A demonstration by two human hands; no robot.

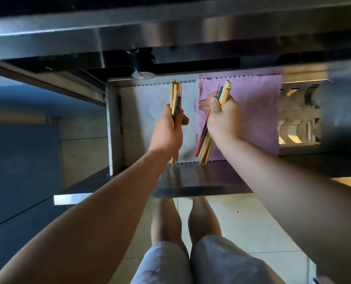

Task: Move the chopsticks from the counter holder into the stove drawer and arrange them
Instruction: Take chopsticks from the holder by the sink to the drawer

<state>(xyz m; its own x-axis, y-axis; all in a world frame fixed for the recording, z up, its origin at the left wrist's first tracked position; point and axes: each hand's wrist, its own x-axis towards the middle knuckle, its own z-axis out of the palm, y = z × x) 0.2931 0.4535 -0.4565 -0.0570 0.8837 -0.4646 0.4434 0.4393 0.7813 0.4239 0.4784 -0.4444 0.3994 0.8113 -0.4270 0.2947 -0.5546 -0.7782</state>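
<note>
The stove drawer (199,179) stands pulled out below the stove front, lined with a white cloth (148,111) on the left and a purple cloth (256,107) on the right. My left hand (168,130) is closed around a bundle of wooden chopsticks (175,93), held roughly upright over the white cloth. My right hand (223,117) grips a second bundle of chopsticks (205,144), wooden ones mixed with a red and a green one, slanted over the seam between the two cloths. The counter holder is out of view.
A metal dish rack (299,117) fills the drawer's right end. A round stove knob (143,74) juts out above the drawer. My bare legs (182,220) stand on the tiled floor under the drawer's front edge. Dark cabinet fronts (23,160) lie to the left.
</note>
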